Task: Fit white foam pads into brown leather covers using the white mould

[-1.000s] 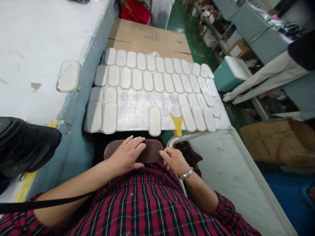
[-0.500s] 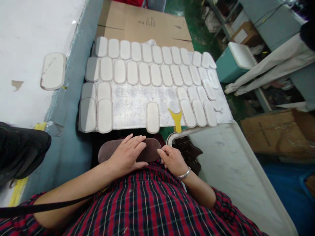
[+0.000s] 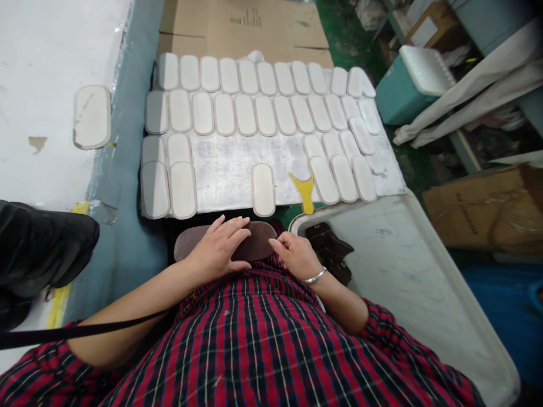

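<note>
A brown oval panel [image 3: 262,242] with rounded ends lies across my lap, close to the board's front edge. My left hand [image 3: 224,244] rests flat on its middle, fingers stretched out. At the panel's right end my right hand [image 3: 297,257] is closed, thumb and forefinger pinched together at the rim. Whether those fingertips grip the panel's edge or something small, I cannot make out. Just beyond the panel, a single white rounded pad [image 3: 263,189] sits at the front edge of a pale board [image 3: 224,164]. A yellow forked piece [image 3: 304,192] lies right of that pad.
Several rows of white rounded pads [image 3: 224,115] cover much of the board. Dark brown pieces [image 3: 326,246] lie in a grey tray [image 3: 394,271] at right. Another pad [image 3: 92,117] is on the white table [image 3: 42,85] at left, near a black object [image 3: 46,246].
The whole view has shifted a little, so the board and hands appear higher. Both hands keep nearly the same place on the brown panel.
</note>
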Action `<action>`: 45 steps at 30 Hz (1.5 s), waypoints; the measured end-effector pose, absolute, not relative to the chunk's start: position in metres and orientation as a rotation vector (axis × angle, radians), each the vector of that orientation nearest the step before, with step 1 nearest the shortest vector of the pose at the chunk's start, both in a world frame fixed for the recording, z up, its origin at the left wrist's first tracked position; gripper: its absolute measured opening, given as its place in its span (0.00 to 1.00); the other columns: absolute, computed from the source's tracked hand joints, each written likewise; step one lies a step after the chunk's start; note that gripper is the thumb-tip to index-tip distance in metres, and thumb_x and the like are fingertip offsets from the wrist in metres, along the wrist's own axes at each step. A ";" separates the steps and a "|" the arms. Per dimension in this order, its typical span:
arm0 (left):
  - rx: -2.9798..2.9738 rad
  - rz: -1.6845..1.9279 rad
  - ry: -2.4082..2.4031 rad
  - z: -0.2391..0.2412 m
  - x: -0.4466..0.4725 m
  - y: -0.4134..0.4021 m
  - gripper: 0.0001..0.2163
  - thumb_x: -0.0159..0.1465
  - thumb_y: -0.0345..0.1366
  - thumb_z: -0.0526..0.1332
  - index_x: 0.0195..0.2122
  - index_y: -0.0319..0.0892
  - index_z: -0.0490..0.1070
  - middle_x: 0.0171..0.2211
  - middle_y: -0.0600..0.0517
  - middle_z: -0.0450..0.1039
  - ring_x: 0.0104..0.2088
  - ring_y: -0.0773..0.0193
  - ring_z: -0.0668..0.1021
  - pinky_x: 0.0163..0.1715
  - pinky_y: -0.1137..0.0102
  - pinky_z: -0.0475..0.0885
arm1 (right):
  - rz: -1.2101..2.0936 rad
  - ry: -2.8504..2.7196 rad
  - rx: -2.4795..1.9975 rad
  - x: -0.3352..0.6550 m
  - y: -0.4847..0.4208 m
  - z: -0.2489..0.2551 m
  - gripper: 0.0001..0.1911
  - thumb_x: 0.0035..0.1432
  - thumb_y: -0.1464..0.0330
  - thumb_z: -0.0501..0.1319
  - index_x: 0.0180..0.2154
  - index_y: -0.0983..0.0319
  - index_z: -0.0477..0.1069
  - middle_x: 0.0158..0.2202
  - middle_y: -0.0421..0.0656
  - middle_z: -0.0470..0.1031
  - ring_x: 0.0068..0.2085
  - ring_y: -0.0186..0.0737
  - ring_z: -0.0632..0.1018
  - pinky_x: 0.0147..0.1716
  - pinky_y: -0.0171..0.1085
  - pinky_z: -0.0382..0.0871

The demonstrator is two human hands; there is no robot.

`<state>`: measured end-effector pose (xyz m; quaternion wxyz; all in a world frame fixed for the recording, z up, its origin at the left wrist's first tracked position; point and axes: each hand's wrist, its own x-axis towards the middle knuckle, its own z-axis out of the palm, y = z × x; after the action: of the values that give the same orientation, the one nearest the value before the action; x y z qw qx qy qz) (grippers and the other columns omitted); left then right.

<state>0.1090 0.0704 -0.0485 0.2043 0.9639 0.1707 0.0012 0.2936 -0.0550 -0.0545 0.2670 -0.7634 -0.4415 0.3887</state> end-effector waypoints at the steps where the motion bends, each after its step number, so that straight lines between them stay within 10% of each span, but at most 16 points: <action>1: 2.695 -0.004 0.478 -0.048 0.107 0.070 0.27 0.51 0.51 0.62 0.49 0.41 0.63 0.59 0.41 0.56 0.58 0.51 0.60 0.58 0.51 0.48 | 1.042 -1.203 -2.065 0.294 -0.055 -0.055 0.18 0.58 0.56 0.53 0.22 0.60 0.62 0.15 0.35 0.67 0.17 0.30 0.68 0.18 0.29 0.58; 25: 2.803 0.030 -0.068 -0.040 0.123 0.071 0.14 0.64 0.40 0.52 0.49 0.45 0.67 0.50 0.51 0.69 0.46 0.58 0.68 0.45 0.62 0.61 | 1.496 -0.957 -1.948 0.309 -0.043 -0.063 0.14 0.54 0.59 0.55 0.22 0.61 0.60 0.13 0.33 0.63 0.12 0.28 0.64 0.11 0.27 0.55; 34: 2.674 -0.007 -0.075 -0.037 0.115 0.078 0.19 0.62 0.44 0.54 0.52 0.43 0.65 0.53 0.48 0.67 0.50 0.56 0.68 0.48 0.60 0.62 | 1.089 -1.126 -1.866 0.307 -0.025 -0.077 0.14 0.52 0.59 0.59 0.37 0.62 0.67 0.34 0.42 0.72 0.34 0.35 0.73 0.35 0.34 0.67; 41: 2.083 0.390 0.957 -0.036 0.040 0.122 0.15 0.60 0.41 0.57 0.47 0.43 0.67 0.46 0.49 0.71 0.46 0.59 0.73 0.48 0.63 0.67 | 1.097 -1.125 -1.939 0.301 -0.021 -0.077 0.12 0.55 0.58 0.56 0.32 0.61 0.67 0.27 0.38 0.70 0.29 0.34 0.70 0.29 0.33 0.64; 45: 1.651 0.332 1.069 -0.064 0.004 0.122 0.30 0.57 0.51 0.57 0.57 0.42 0.56 0.54 0.44 0.64 0.52 0.52 0.69 0.50 0.59 0.66 | 1.049 -1.164 -1.977 0.301 -0.019 -0.076 0.13 0.57 0.58 0.54 0.32 0.61 0.67 0.27 0.39 0.69 0.29 0.35 0.70 0.30 0.35 0.65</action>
<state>0.0041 0.1217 -0.0639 0.5423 0.6954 0.4501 0.1399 0.3013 -0.0193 -0.0763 0.3045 -0.7466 -0.4394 0.3960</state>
